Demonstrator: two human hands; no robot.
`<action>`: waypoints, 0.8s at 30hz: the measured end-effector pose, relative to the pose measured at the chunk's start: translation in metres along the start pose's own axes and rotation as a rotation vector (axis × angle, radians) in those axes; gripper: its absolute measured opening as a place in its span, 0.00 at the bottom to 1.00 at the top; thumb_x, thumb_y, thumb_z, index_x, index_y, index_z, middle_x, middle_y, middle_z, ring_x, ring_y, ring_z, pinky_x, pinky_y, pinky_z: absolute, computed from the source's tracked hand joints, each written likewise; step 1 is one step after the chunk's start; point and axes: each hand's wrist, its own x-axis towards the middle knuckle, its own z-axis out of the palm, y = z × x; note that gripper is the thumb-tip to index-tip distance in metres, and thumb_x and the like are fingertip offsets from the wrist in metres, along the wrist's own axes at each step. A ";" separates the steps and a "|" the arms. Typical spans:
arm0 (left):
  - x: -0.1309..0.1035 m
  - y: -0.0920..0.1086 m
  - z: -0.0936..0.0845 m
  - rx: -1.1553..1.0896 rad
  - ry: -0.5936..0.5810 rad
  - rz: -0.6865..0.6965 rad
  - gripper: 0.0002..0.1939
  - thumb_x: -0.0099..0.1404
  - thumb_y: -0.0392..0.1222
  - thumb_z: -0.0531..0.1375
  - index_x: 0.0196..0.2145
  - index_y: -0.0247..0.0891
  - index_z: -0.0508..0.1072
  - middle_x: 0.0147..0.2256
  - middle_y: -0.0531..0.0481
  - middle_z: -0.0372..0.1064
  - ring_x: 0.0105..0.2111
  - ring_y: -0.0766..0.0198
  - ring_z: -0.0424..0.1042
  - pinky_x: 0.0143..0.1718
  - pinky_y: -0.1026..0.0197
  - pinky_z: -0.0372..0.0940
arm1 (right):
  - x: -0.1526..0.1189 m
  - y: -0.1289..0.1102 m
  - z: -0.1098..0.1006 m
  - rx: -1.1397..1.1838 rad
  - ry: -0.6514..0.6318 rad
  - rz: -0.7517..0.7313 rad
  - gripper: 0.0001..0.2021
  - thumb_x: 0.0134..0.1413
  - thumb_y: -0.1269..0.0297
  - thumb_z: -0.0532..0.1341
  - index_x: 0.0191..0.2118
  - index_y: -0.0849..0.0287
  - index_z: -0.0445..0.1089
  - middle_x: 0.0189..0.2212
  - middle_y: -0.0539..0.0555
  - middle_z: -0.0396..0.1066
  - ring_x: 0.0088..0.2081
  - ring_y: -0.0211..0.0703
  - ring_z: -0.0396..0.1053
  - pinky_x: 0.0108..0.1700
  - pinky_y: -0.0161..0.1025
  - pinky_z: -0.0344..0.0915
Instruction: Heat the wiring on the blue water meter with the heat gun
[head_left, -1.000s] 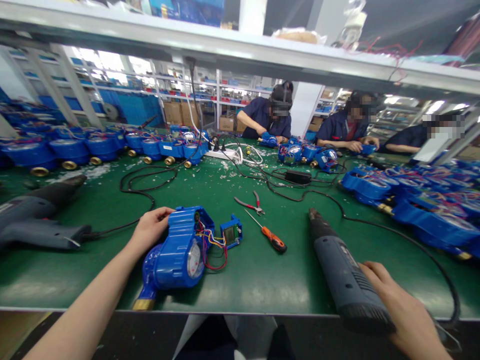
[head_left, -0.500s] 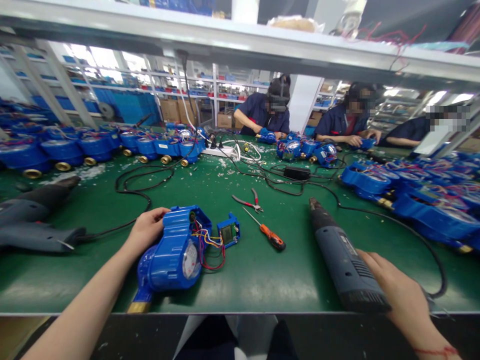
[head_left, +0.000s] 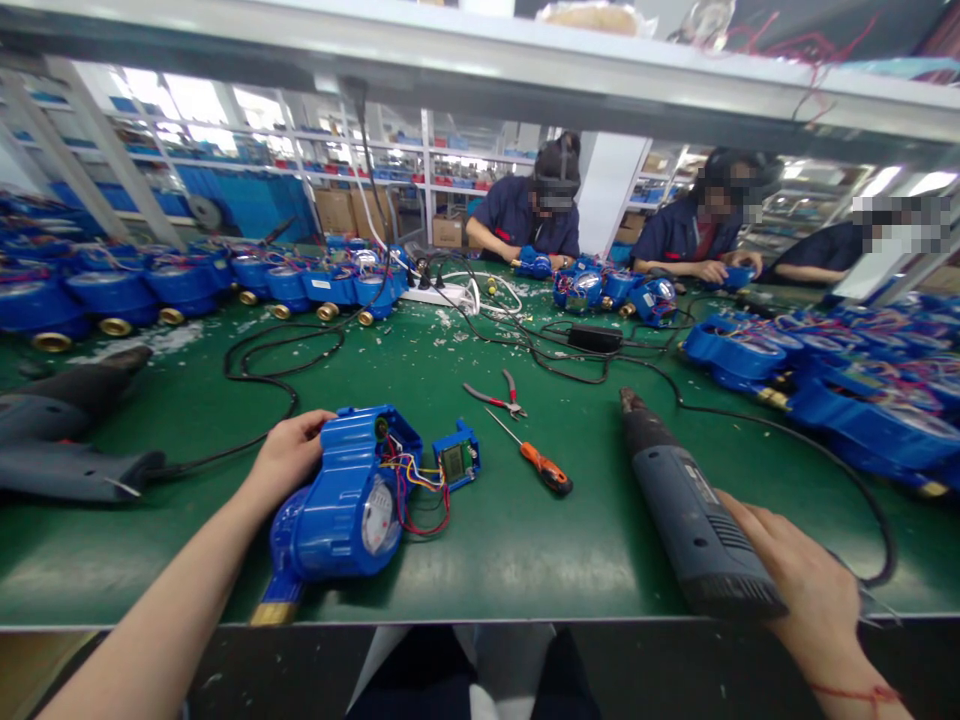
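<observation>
Working at the green bench (head_left: 510,550), which runs wide under a white overhead shelf (head_left: 480,75); rows of blue meters (head_left: 187,285) line its far left, more are heaped at far right (head_left: 862,395), and three co-workers in dark uniforms (head_left: 525,215) sit opposite. A grey heat gun (head_left: 690,515) lies near the front edge at right, nozzle pointing away from me; my right hand (head_left: 802,590) rests against its rear end, fingers on the casing, though I cannot tell whether they close around it. Its black cord (head_left: 825,450) loops off to the right. My left hand (head_left: 289,455) is curled against the back of a blue water meter (head_left: 345,500) lying on the bench just left of centre, dial up, brass fitting at the front edge. Coloured wires (head_left: 416,490) join the meter to a small blue display module (head_left: 457,460) beside it. Farther right lie an orange-handled screwdriver (head_left: 544,470) and red-handled pliers (head_left: 499,398).
</observation>
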 end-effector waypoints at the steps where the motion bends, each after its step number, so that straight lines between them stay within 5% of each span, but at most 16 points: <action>1: 0.000 0.000 0.000 0.001 -0.001 0.002 0.13 0.66 0.48 0.60 0.38 0.33 0.74 0.34 0.52 0.73 0.36 0.58 0.74 0.42 0.52 0.68 | 0.000 0.000 0.000 -0.003 0.002 -0.005 0.21 0.56 0.75 0.52 0.56 0.61 0.60 0.40 0.57 0.72 0.35 0.46 0.72 0.29 0.36 0.66; 14: -0.005 0.006 0.000 -0.036 0.038 0.007 0.07 0.64 0.41 0.62 0.34 0.33 0.74 0.29 0.54 0.72 0.31 0.62 0.73 0.37 0.56 0.69 | 0.006 -0.004 -0.005 -0.029 0.038 -0.041 0.19 0.55 0.77 0.52 0.53 0.64 0.61 0.39 0.58 0.72 0.34 0.46 0.72 0.29 0.35 0.67; 21: -0.030 0.035 -0.018 0.024 0.516 0.169 0.13 0.64 0.40 0.56 0.43 0.32 0.74 0.40 0.46 0.74 0.37 0.59 0.73 0.43 0.56 0.67 | 0.002 -0.003 -0.001 -0.016 -0.004 0.007 0.22 0.52 0.78 0.53 0.54 0.62 0.62 0.39 0.56 0.72 0.36 0.47 0.72 0.31 0.37 0.68; 24: -0.052 0.072 -0.022 0.065 0.507 0.375 0.11 0.64 0.46 0.57 0.40 0.39 0.75 0.40 0.50 0.74 0.41 0.60 0.72 0.48 0.58 0.66 | 0.004 -0.006 -0.003 0.001 0.009 0.020 0.20 0.53 0.78 0.54 0.53 0.62 0.63 0.39 0.56 0.72 0.36 0.48 0.72 0.32 0.38 0.67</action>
